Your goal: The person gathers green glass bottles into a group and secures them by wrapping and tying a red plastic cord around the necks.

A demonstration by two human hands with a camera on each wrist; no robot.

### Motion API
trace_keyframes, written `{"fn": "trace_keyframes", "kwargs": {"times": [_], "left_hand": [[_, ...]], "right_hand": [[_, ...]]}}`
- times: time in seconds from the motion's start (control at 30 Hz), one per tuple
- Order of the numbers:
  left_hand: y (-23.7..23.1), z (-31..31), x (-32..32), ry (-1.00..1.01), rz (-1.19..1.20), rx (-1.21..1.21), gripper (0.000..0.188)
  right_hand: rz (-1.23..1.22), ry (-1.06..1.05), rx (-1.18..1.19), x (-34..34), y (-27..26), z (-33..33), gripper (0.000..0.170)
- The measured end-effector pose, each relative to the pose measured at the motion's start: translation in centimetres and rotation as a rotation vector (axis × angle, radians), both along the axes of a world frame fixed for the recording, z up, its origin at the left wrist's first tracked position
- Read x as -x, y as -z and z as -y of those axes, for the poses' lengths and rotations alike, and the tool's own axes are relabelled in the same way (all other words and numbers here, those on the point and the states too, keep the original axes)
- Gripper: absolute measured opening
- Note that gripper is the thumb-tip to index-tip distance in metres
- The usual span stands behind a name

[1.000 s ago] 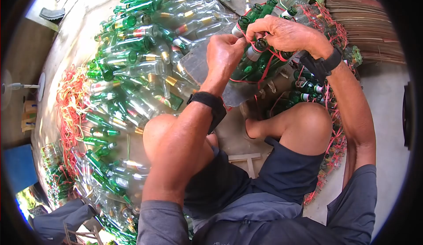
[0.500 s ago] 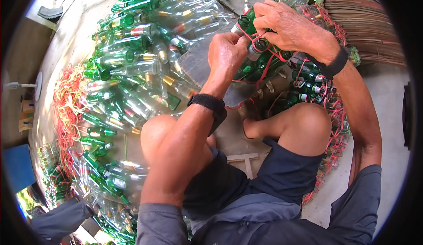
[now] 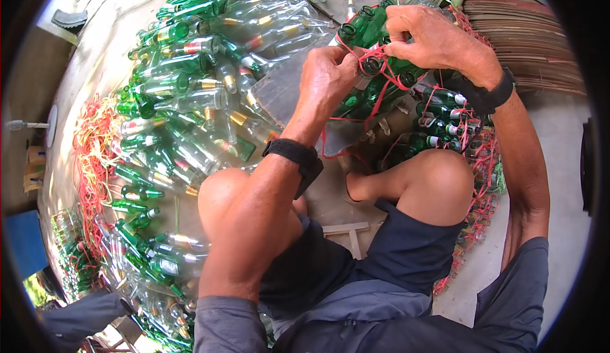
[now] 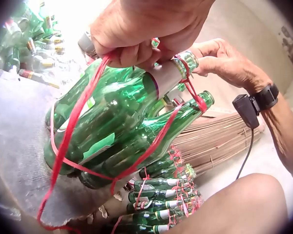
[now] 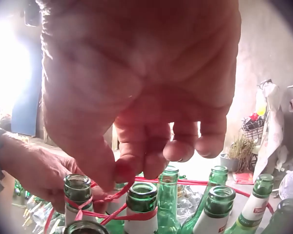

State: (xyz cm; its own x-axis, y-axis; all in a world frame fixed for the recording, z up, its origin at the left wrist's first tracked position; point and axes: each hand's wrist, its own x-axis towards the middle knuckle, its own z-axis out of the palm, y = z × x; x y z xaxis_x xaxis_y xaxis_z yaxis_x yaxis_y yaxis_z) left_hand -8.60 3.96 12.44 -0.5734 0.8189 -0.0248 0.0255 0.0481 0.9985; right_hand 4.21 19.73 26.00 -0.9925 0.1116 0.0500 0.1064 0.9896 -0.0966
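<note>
A cluster of upright green bottles (image 4: 105, 126) stands on a grey slab (image 3: 276, 92), with red plastic twine (image 4: 81, 105) looped round the bodies and necks. My left hand (image 3: 325, 76) pinches the twine beside the nearest necks; in the left wrist view a strand hangs down from its curled fingers. My right hand (image 3: 441, 43) is over the far side of the cluster. In the right wrist view its thumb and forefinger pinch a red strand above a bottle neck (image 5: 141, 197), while the other fingers curl loosely. Crossing strands join around that neck between the hands.
Loose green and clear bottles (image 3: 190, 92) cover the floor at left, beside a heap of red twine (image 3: 95, 156). Tied bottles (image 3: 441, 115) lie by my right knee. Thin wooden strips (image 3: 524, 41) are stacked at back right. Another person's trouser leg (image 3: 82, 318) shows at lower left.
My right hand has moved right, away from the left hand, and the red strands over the near neck have shifted. The left hand stays about where it was, holding the twine.
</note>
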Motion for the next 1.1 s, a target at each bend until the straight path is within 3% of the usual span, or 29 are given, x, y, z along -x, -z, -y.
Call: {"fn": "trace_keyframes", "kwargs": {"times": [0.2,0.3,0.47,0.7,0.9,1.1], "left_hand": [[-0.4,0.1,0.2,0.03,0.047,0.007,0.035],[-0.6,0.3,0.6,0.135,0.1,0.049,0.035],[-0.7,0.4,0.5,0.131,0.136,0.047,0.032],[-0.2,0.3,0.7,0.149,0.159,0.022,0.031],[0.0,0.3,0.9,0.186,0.196,-0.008,0.028],[-0.9,0.8,1.4,0.168,0.127,0.059,0.029]], "right_hand": [[0.074,0.08,-0.002,-0.7,0.1,-1.6,0.034],[0.144,0.226,0.097,-1.2,-0.1,-1.5,0.035],[-0.022,0.104,0.151,-1.7,1.5,-2.6,0.03],[-0.08,0.144,0.138,-1.3,2.4,-2.7,0.028],[-0.142,0.098,-0.024,-0.5,3.2,-2.5,0.023],[0.125,0.103,0.035,0.3,3.5,-4.4,0.012]]}}
